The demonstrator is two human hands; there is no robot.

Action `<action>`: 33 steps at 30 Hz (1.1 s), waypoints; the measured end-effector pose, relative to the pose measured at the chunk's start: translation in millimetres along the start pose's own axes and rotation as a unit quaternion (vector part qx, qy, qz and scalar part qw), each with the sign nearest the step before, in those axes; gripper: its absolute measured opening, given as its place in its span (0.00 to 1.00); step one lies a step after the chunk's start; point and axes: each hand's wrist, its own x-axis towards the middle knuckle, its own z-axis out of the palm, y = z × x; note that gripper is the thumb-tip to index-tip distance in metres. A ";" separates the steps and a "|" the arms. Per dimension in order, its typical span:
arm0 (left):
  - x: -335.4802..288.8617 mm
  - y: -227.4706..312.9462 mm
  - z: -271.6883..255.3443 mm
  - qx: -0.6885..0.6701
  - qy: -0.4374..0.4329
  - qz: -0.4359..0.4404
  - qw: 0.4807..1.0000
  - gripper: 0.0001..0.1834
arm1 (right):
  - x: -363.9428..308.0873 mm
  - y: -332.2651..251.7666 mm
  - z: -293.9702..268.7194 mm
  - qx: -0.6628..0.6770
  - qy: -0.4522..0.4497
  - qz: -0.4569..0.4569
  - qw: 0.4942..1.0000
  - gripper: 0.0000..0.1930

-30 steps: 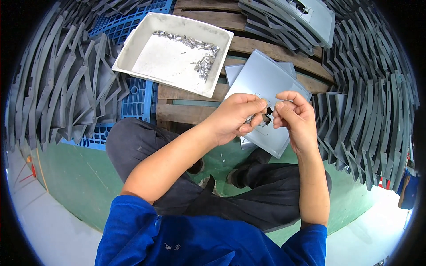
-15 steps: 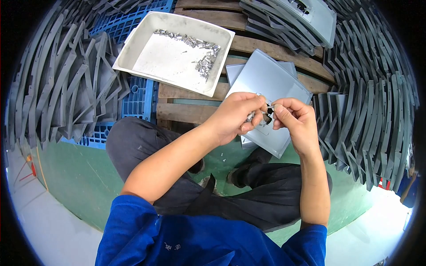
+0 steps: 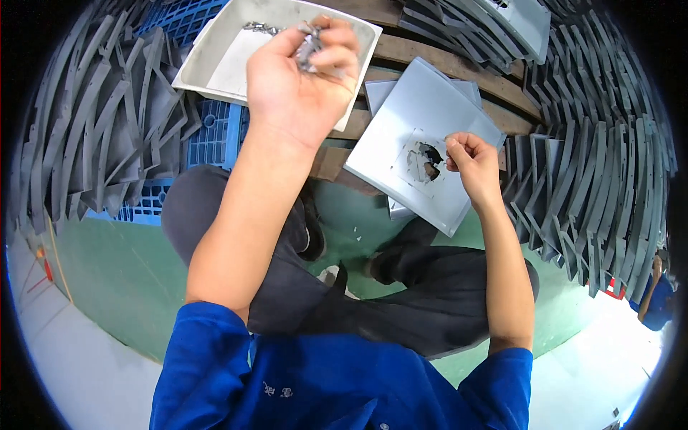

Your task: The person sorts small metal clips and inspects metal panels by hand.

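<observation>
My left hand (image 3: 297, 97) is raised over the near right part of a white plastic bin (image 3: 204, 61), palm up, fingers curled round a clump of small silvery metal pieces (image 3: 309, 49). More such metal pieces (image 3: 259, 28) lie inside the bin, partly hidden by that hand. A light grey sheet-metal panel (image 3: 387, 154) lies at an angle before me, with a jagged dark hole (image 3: 431, 159) in its middle. At the hole's right side my right hand (image 3: 474, 166) hovers over the panel, thumb and forefinger pinched. What it pinches, if anything, is too small to tell.
Stacks of grey metal panels rise at the left (image 3: 86, 122) and the right (image 3: 588, 186), with further panels (image 3: 466, 36) at the back. Wooden slats (image 3: 401, 51) and a blue plastic pallet (image 3: 213, 140) lie below. My legs are bent on the green floor (image 3: 107, 272).
My left hand has moved from the panel up and left over the bin, carrying the metal pieces. The right hand stays by the panel, slightly farther out. The hole is now uncovered.
</observation>
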 end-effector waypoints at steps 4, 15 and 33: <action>-3.0 -5.3 -0.7 -0.095 -0.005 -0.014 0.995 0.13 | 9.4 37.0 -3.8 -0.075 0.022 0.019 0.997 0.08; -16.8 -20.0 -13.4 0.089 0.027 0.048 0.995 0.08 | 6.6 85.6 18.9 -0.399 -0.034 -0.050 0.915 0.06; -14.3 -31.2 -10.9 0.200 0.088 0.077 0.973 0.09 | 11.7 116.6 29.4 -0.424 -0.021 -0.049 0.904 0.06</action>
